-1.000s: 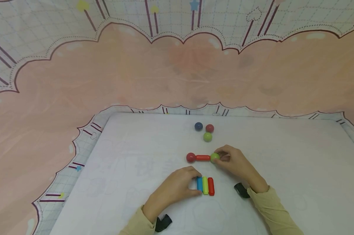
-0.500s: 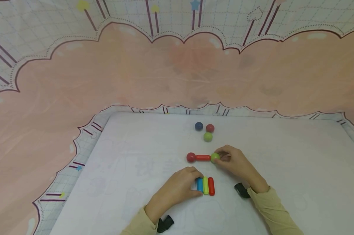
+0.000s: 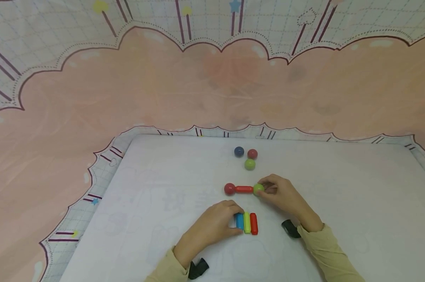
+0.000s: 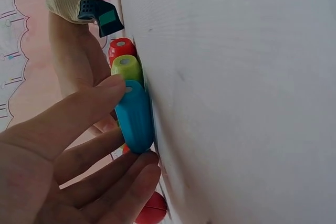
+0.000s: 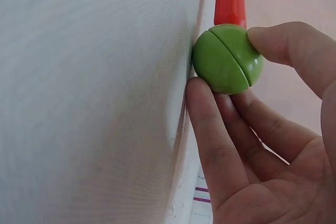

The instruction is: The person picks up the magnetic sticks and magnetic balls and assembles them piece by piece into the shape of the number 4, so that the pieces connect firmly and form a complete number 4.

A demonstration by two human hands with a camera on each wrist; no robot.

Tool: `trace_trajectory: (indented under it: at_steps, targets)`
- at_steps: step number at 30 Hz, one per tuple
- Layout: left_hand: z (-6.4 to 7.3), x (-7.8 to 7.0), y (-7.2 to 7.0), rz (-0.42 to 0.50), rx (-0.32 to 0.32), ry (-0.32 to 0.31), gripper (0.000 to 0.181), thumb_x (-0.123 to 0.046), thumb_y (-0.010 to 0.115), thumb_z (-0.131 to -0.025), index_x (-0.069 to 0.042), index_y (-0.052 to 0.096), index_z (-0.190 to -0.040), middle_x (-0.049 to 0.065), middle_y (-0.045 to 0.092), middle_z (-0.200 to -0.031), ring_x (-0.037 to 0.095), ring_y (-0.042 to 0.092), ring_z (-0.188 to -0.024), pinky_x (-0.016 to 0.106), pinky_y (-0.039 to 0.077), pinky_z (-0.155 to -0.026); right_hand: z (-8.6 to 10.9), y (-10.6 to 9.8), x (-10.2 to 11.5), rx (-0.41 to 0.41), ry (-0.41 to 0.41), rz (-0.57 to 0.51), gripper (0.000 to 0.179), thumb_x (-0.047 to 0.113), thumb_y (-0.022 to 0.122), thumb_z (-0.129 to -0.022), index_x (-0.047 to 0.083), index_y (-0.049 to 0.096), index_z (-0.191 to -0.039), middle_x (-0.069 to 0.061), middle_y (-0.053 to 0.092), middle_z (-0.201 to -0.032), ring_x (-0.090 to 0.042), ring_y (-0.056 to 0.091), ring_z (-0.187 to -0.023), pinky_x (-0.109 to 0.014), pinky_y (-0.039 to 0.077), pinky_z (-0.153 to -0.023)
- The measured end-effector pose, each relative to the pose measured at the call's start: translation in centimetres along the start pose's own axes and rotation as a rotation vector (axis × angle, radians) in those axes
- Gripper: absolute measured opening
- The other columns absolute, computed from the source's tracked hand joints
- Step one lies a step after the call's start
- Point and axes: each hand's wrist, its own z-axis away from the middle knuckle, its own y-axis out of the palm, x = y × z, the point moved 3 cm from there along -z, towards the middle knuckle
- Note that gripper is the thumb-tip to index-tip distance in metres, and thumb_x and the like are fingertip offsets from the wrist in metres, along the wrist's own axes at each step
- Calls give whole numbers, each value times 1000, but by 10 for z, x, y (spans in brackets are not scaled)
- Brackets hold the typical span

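Note:
My left hand [image 3: 214,221] pinches a blue rod [image 4: 135,119] end to end, thumb at one tip and fingers at the other. A yellow-green rod [image 3: 247,223] and a red rod [image 3: 253,224] lie side by side against it on the white table. Farther back, my right hand [image 3: 279,192] pinches a green ball [image 5: 227,59] between thumb and fingers. That ball sits at the right end of a red rod [image 3: 244,189], whose left end meets a red ball [image 3: 229,189]. Silvery discs show in the ends of the loose rods in the left wrist view.
Beyond the joined piece lie a dark blue ball [image 3: 238,152], another red ball [image 3: 252,154] and another green ball [image 3: 249,164]. The white table [image 3: 163,168] ends at a patterned cloth [image 3: 212,90] behind it. Black wrist cameras [image 3: 199,268] hang below both sleeves.

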Motion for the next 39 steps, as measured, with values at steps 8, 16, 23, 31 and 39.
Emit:
trace_trajectory:
  at_steps: [8,16,23,31,39]
  targets:
    - [0,2,-3,20,2,-12,43,-31,82,-83,-15,70,-121,-3,68,-120,10,61,-106,24,51,-97,0,0,-1,0,-10,1,28,16,77,-87,1,68,-110,-6,68,-101,-18,66,-90,-37,59,-85]
    - [1,5,-5,85,-29,10,36,-27,81,-84,-16,72,-117,-3,65,-113,6,60,-95,18,52,-89,0,0,0,5,-5,0,29,17,77,-87,1,67,-110,-7,68,-101,-18,67,-90,-37,59,-85]
    - [2,8,-7,141,-48,7,35,-23,81,-84,-13,72,-116,-1,62,-114,9,60,-94,17,52,-86,0,0,0,7,18,9,29,15,77,-87,2,67,-111,-6,68,-102,-18,67,-91,-37,58,-86]
    - [3,10,-9,180,-66,23,35,-19,81,-83,-9,72,-116,2,61,-116,8,58,-90,13,51,-82,0,0,1,1,5,15,30,16,77,-87,1,67,-111,-7,68,-102,-19,66,-91,-38,58,-86]
    - [2,13,-10,187,-88,39,36,-18,81,-83,-8,71,-117,3,60,-118,9,59,-91,15,52,-82,0,1,-1,-3,10,23,29,16,77,-87,3,67,-111,-6,68,-101,-19,66,-91,-39,58,-86]
